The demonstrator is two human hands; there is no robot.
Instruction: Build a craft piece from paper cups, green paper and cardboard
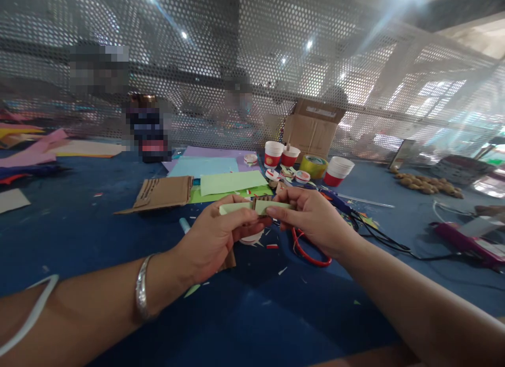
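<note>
From the head view, my left hand (pixel 216 230) and right hand (pixel 310 217) pinch pale green paper strips (pixel 236 208) against a small brown cardboard piece (pixel 262 199), above the blue table (pixel 252 325), near the green paper sheet (pixel 232 182).

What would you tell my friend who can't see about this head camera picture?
Two bare hands, left and right, hold a pale green paper strip above a blue table. Behind them lie colored paper sheets, cut cardboard and red-and-white paper cups. A silver bangle circles the left wrist.
</note>
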